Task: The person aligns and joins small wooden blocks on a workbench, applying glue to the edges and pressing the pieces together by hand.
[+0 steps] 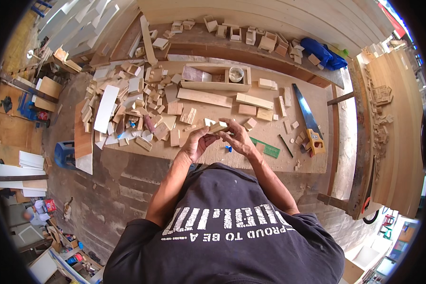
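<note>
Both of my hands meet over the near middle of the workbench (208,154), holding one small wood block (217,127) between them. The fingers of my left hand (197,143) grip its left end. My right hand (237,137) closes on the other end, and its fingers hide part of the block. Just below the hands lies a small blue piece (228,148). To the right of my right hand are a green ruler-like strip (265,147) and a dark pencil-like stick (286,146). A loose wood block (250,124) sits beyond that hand.
A handsaw (307,120) lies at the bench's right. Wood offcuts (142,104) are heaped on the left. At the back stands a divided wooden box (216,86) holding a round tub (236,74). Behind it, a shelf (199,52) carries small wooden pieces and a blue bag (324,54).
</note>
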Demonstrator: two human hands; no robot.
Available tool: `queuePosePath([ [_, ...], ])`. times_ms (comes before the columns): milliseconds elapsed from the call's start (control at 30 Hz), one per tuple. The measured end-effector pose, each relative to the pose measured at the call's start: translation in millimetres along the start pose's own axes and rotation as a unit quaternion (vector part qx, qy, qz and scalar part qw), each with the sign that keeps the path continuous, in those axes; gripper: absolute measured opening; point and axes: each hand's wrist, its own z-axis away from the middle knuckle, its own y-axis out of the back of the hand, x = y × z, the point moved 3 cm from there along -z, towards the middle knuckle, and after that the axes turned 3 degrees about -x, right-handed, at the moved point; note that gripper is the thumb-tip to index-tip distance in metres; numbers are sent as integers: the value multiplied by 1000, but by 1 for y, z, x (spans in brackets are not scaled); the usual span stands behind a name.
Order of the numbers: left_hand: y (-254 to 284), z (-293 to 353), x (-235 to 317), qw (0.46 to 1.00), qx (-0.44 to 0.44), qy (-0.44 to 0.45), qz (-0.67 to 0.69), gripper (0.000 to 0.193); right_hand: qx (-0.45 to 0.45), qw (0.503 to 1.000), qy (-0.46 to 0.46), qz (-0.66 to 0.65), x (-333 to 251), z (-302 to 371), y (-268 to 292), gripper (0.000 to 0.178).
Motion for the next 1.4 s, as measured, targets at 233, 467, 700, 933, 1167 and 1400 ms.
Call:
queuePosePath([
  [233, 37, -3, -21, 970, 120, -43, -207, 55, 81, 989, -81, -91, 42, 14, 6, 74],
  [467, 54, 3, -51, 971, 48, -25, -235, 72, 1, 995, -97, -28, 73, 24, -2, 60],
  [700, 61, 6, -55, 963, 30, -12, -267, 69, 8, 991, -95, -89, 69, 23, 1, 48],
  [933, 61, -6, -40, 901, 73, -38, -426, 71, 5, 984, -134, -115, 65, 10, 1, 45],
  [1167, 57, -8, -30, 850, 73, -18, -521, 62, -5, 992, -112, -64, 84, -3, 3, 48],
  [1400, 67, -1, -31, 817, 161, -88, -546, 61, 123, 964, -76, 224, 66, -19, 33, 27],
])
